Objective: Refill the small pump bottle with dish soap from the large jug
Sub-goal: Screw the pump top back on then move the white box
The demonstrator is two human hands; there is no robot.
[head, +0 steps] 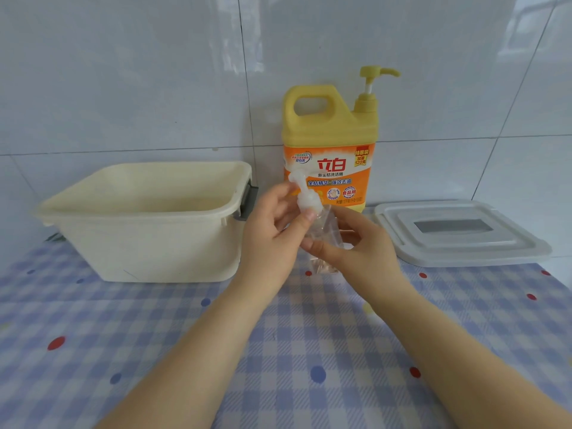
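a: clear plastic small pump bottle sits tilted in front of the large jug, above the checked cloth. my right hand wraps its body, my left hand pinches the white pump collar.

b: risk?

a: thin walls. if i squeeze while twisting, it may buckle or slip, and the pump could drip onto the cloth.
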